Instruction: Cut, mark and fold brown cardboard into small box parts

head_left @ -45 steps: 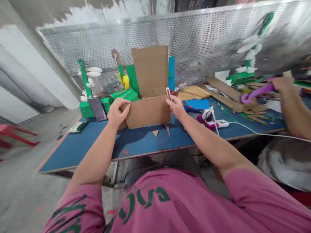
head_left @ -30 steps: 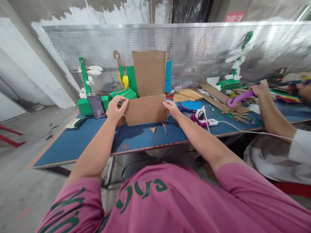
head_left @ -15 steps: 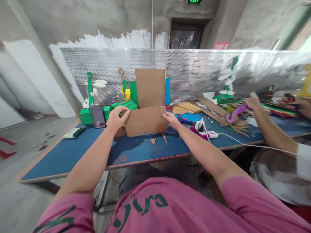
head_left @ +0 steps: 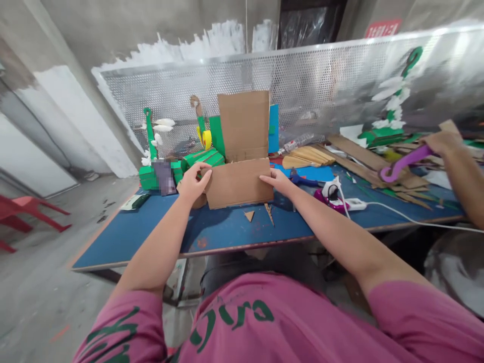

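A brown cardboard box [head_left: 242,181] stands on the blue table [head_left: 227,227], its back flap [head_left: 245,123] upright. My left hand [head_left: 193,182] pinches the box's front wall at its left corner, fingers curled over the top edge. At the wall's right end lies my right hand [head_left: 278,181], fingers stretched along the cardboard, nothing else in it. Two small cardboard triangles [head_left: 259,215] lie on the table just in front of the box.
Green cardboard models [head_left: 177,164] stand left of the box, before a perforated metal screen [head_left: 310,85]. A glue gun with a white cable [head_left: 336,196] and cardboard strips [head_left: 306,156] lie to the right. Another person's hand [head_left: 440,143] holds a purple piece [head_left: 404,164] at far right. A red chair [head_left: 22,212] stands at left.
My right hand no longer shows the pink tool it held 1.5 s ago and now lies flat on the box's wall. The view shifted; my left hand kept its grip.
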Action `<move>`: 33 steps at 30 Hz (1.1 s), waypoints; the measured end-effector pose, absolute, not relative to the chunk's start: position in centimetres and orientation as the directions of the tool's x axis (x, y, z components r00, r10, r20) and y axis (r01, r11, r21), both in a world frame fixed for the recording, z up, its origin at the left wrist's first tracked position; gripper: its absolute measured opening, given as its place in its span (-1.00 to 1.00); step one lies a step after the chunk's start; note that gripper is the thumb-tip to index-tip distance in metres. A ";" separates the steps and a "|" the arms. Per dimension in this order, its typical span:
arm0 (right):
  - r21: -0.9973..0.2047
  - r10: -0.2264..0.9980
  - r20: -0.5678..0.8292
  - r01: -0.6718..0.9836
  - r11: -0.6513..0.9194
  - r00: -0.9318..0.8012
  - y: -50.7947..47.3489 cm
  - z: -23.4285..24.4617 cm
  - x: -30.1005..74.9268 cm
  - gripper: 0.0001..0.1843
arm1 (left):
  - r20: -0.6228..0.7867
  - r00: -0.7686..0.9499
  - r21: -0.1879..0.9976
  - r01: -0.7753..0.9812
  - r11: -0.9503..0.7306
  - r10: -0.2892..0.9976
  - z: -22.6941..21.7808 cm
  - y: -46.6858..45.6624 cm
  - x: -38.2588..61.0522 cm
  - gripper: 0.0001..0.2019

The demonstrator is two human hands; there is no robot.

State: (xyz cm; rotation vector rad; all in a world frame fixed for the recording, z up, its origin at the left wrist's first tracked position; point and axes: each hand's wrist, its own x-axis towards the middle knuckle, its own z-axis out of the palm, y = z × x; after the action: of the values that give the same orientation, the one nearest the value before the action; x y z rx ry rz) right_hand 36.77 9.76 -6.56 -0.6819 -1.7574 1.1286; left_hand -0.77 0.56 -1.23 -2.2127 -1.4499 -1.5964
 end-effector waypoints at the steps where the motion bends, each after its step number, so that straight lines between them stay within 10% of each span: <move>1: -0.911 0.816 0.379 -0.020 0.413 -0.436 9.7 -6.6 36.6 -0.26 | 0.760 0.037 0.442 0.701 -0.559 0.648 -1.2 0.6 -0.8 -0.79; 33: -0.834 0.763 0.448 0.088 0.544 -0.467 8.7 -5.7 37.3 -0.30 | 0.886 0.159 0.133 0.813 -0.567 0.436 0.4 -0.1 -0.7 -0.87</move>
State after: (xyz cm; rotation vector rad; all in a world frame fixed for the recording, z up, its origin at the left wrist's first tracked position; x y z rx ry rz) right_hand 37.30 8.75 -5.69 -0.6935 -1.9007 0.9655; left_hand -0.67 -0.06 0.43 -2.0675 -1.1901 -1.3772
